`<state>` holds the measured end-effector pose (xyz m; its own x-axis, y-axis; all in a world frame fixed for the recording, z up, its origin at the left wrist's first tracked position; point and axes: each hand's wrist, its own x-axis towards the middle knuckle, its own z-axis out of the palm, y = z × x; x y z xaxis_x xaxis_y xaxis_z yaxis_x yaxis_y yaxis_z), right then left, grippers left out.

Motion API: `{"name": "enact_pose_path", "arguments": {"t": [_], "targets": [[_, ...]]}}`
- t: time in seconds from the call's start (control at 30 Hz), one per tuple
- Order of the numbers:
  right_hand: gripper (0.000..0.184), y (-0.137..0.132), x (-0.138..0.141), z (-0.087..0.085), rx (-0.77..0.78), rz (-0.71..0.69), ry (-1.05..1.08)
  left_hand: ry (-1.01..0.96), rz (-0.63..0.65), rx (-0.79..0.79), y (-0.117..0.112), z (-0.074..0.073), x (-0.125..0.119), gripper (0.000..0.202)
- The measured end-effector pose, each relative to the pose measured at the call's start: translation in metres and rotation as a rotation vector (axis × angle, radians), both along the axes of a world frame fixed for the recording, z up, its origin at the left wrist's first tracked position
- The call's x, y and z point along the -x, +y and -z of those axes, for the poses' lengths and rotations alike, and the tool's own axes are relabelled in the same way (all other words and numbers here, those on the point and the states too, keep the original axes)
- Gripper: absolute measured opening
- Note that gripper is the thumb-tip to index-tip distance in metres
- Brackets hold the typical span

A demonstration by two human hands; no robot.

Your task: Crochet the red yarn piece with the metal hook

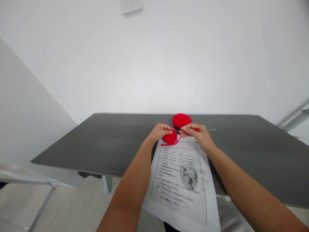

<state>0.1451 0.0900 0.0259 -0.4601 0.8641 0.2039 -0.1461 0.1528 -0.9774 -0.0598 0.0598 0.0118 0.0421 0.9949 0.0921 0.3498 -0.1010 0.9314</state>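
While the left hand (161, 131) pinches a red yarn piece (170, 138) just below-right of frame centre, the right hand (196, 133), fingers bent, grips a red-handled hook (209, 130); forearms (134, 175) converge from below.

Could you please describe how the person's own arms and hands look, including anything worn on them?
The left hand and the right hand are without gloves. The left forearm and right forearm are bare, with no sleeves in view, and neither wrist shows a watch or bracelet.
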Motion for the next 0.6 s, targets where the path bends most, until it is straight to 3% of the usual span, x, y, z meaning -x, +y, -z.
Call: {"name": "enact_pose_path", "arguments": {"t": [0.27, 0.6], "targets": [[0.025, 0.005, 0.001, 0.0, 0.176, -0.075, 0.104, -0.274, 0.03, 0.133, -0.005, -0.003, -0.005, 0.024], [0.026, 0.0, 0.001, 0.005, -0.213, -0.009, 0.008, -0.477, 0.124, 0.25, -0.011, -0.011, -0.005, 0.026]]}}
